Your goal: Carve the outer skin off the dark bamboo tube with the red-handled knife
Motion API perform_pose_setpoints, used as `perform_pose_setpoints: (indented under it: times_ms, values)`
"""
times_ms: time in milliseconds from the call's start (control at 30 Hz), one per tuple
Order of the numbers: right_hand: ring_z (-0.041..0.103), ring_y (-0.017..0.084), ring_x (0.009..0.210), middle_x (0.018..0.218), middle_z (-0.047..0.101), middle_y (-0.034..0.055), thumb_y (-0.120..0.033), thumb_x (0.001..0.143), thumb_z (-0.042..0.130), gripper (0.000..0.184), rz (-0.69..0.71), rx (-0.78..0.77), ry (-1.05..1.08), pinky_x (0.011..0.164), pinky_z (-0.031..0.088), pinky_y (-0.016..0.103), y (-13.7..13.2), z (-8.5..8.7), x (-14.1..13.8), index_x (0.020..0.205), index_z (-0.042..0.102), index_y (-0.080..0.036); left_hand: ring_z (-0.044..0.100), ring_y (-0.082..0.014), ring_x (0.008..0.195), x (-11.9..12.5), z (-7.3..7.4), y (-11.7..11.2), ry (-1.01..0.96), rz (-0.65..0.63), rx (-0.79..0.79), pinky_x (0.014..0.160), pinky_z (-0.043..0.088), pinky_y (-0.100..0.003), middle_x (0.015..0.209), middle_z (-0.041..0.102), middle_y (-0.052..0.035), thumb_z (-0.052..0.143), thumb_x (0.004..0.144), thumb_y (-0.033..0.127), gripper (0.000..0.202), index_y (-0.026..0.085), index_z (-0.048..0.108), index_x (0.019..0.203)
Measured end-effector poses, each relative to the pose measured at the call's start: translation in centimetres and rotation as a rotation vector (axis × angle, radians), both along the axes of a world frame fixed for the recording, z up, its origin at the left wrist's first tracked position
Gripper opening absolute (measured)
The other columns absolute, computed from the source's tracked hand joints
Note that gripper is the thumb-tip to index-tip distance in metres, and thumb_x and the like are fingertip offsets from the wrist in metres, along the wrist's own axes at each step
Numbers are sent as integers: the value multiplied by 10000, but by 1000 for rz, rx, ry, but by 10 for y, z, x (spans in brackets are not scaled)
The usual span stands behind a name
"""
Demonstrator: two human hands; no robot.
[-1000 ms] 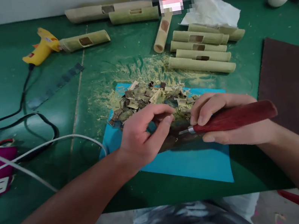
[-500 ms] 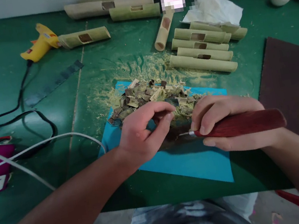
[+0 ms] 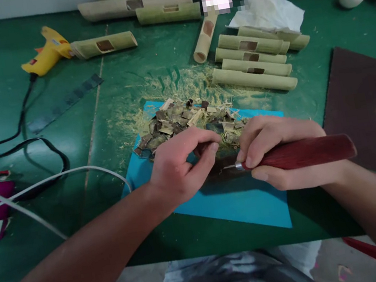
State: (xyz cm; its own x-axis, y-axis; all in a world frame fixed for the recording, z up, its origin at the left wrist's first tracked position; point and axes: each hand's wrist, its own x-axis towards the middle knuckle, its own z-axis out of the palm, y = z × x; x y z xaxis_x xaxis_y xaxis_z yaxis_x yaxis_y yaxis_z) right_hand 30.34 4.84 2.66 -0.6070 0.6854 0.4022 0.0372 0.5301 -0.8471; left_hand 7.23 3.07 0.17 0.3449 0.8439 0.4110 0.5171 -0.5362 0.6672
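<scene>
Red knife handle (image 3: 319, 150) is sitting clenched in the right hand (image 3: 275, 136), blade tip touching a dark piece (image 3: 215, 177). Left hand (image 3: 178, 166) is pinching that piece over the blue sheet (image 3: 242, 204), near the chip pile (image 3: 180, 118).

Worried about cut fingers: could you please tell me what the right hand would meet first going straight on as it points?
Probably the dark piece held by the left hand, at the carving knife tip; the left fingers sit just behind, though depth is unclear.

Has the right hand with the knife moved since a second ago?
No. The right hand and knife keep their place over the blue sheet.
</scene>
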Motion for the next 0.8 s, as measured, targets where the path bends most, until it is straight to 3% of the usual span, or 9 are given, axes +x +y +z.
perform_pose_setpoints:
  times_ms: [800]
  values:
    - [748, 146, 866, 913, 759, 30, -153, 841, 798, 106, 61, -13, 63, 827, 629, 292, 4, -4, 0, 868, 724, -224, 736, -158, 773, -1, 2, 2, 7, -8, -81, 707, 590, -273, 859, 787, -32, 581, 998, 236, 155, 212, 724, 945]
